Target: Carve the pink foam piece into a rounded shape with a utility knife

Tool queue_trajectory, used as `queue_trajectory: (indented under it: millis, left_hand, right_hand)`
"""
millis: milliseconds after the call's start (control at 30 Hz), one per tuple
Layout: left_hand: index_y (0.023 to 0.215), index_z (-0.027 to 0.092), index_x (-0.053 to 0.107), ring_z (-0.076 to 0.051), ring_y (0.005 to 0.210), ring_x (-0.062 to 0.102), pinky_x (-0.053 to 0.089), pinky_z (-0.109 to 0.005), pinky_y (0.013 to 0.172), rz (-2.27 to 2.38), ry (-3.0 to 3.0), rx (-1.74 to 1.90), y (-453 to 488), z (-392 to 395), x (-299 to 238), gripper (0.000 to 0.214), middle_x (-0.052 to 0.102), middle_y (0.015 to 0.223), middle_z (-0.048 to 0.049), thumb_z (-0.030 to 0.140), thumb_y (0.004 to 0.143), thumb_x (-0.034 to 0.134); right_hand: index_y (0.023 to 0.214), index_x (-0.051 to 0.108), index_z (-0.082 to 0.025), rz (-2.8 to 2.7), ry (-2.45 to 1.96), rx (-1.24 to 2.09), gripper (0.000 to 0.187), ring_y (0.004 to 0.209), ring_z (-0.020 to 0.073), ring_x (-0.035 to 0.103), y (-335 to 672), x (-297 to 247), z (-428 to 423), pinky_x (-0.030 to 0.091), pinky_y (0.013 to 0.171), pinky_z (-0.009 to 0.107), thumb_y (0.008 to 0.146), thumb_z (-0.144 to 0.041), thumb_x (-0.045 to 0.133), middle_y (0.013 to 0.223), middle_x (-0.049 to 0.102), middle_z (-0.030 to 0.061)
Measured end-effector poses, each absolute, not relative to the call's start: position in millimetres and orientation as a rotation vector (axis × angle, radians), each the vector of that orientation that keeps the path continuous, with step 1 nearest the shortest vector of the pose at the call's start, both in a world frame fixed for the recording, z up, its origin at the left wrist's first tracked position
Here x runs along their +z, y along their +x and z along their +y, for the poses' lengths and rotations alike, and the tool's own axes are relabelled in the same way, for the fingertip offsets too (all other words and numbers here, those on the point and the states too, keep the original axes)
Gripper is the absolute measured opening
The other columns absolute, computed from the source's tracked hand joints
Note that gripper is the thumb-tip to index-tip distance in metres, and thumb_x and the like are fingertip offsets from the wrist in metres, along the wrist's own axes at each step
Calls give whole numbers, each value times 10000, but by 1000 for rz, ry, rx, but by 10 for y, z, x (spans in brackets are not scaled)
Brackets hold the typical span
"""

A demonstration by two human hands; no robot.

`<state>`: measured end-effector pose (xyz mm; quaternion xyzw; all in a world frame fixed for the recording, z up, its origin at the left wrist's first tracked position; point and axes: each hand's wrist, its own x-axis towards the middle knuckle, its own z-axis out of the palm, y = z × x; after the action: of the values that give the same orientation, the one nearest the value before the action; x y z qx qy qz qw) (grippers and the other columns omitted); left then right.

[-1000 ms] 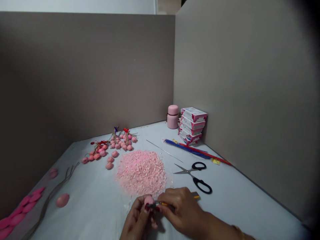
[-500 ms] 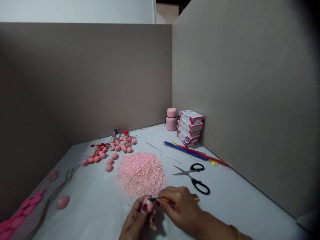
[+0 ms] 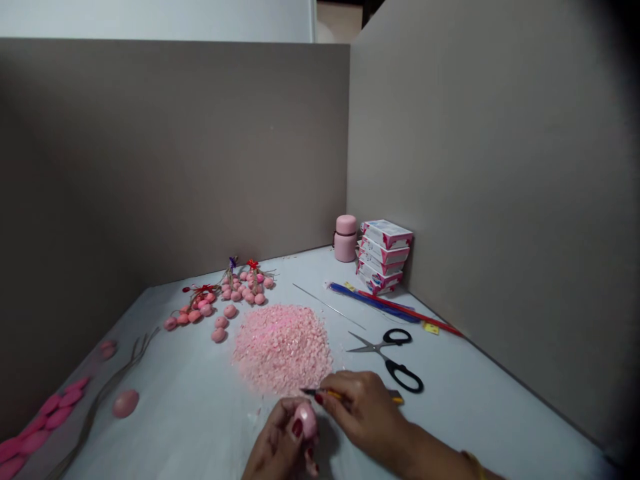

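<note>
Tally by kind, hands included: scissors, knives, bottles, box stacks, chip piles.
Hands: 2 (left hand, right hand)
Scissors: 1 pair
Knife: 1, in the right hand
Pink bottle: 1
Box stack: 1
Pink chip pile: 1
Total: 7

Left hand (image 3: 277, 437) grips pink ball (image 3: 307, 419); right hand (image 3: 367, 410) holds yellow-handled craft knife (image 3: 334, 394), blade just off ball, by near edge of pink shavings pile (image 3: 283, 347). Right: black-handled scissors (image 3: 376, 347), spread. Beyond: thin metal rod (image 3: 329, 307), blue strips (image 3: 370, 301), pink flask (image 3: 345, 247), stacked boxes (image 3: 383, 257). Left: tied pink balls (image 3: 243, 291), brown cords (image 3: 91, 417), pink braid (image 3: 59, 418).
</note>
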<state>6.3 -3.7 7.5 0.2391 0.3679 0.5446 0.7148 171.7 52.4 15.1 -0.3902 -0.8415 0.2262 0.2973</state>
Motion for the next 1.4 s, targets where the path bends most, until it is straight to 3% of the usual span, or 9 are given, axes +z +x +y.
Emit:
queue_trajectory:
  millis: [167, 333, 633, 733, 800, 867, 1067, 1200, 1400]
  left_hand:
    - [654, 154, 700, -43, 471, 567, 465, -134, 467, 778, 421, 1202, 42, -16, 63, 258, 665, 583, 13, 318, 561, 876]
    - [753, 172, 744, -69, 497, 626, 535, -158, 500, 805, 346, 1232, 31, -24, 81, 280, 703, 609, 2, 260, 532, 893]
    - [803, 194, 727, -48, 558, 651, 529, -134, 568, 713, 343, 1164, -26, -18, 56, 202, 705, 658, 18, 213, 639, 844]
    - [779, 189, 667, -24, 521, 580, 488, -124, 549, 706, 495, 1161, 33, -36, 49, 259, 645, 652, 33, 359, 657, 820]
    - [692, 160, 606, -34, 458, 485, 445, -149, 469, 714, 596, 1184, 94, -51, 63, 395, 582, 603, 26, 473, 589, 824]
    - [678, 162, 567, -50, 465, 425, 405, -170, 452, 758, 675, 1233, 130, -57, 93, 423, 521, 588, 34, 531, 629, 768]
    - [902, 190, 609, -162, 691, 483, 402, -305, 671, 1059, 1099, 1382, 26, -135, 224, 222, 539, 804, -9, 405, 856, 575]
    - [1029, 197, 667, -247, 875, 509, 328, -364, 840, 1168, 1365, 1376, 35, -259, 314, 235, 624, 926, -81, 331, 881, 542]
    - [1008, 229, 665, -261, 896, 518, 325, -351, 861, 1190, 1328, 1445, -33, -219, 345, 223, 623, 954, -84, 353, 880, 531]
  right_hand:
    - [692, 600, -207, -2199, -1045, 603, 322, 602, 134, 557, 1735, 152, 543, 325, 579, 233, 948, -323, 441, 637, 618, -9]
    - [714, 601, -203, -2252, -845, 636, 303, 607, 128, 558, 1699, 175, 457, 336, 578, 230, 944, -306, 432, 650, 627, -8]
    - [724, 620, -206, -2285, -867, 562, 302, 621, 146, 599, 1672, 147, 432, 363, 572, 236, 933, -287, 418, 658, 652, 3]
    - [782, 649, -224, -2269, -951, 574, 300, 678, 170, 638, 1711, 105, 488, 399, 600, 243, 935, -299, 403, 730, 691, 14]
    - [777, 662, -235, -2209, -1121, 563, 315, 657, 186, 653, 1751, 67, 549, 409, 594, 257, 932, -333, 406, 721, 703, 14]
    - [800, 673, -242, -2208, -1179, 556, 354, 647, 196, 656, 1782, 32, 605, 412, 587, 270, 944, -402, 392, 721, 703, 15]
    - [823, 678, -261, -2259, -1215, 570, 378, 605, 205, 648, 1785, 0, 658, 421, 568, 283, 928, -467, 379, 701, 706, 7]
    - [782, 661, -266, -2283, -1266, 518, 377, 600, 227, 650, 1793, -18, 686, 406, 551, 291, 913, -486, 385, 642, 694, 11]
    - [811, 670, -246, -2320, -1289, 426, 368, 591, 214, 647, 1759, 15, 662, 385, 554, 279, 930, -426, 372, 641, 694, 7]
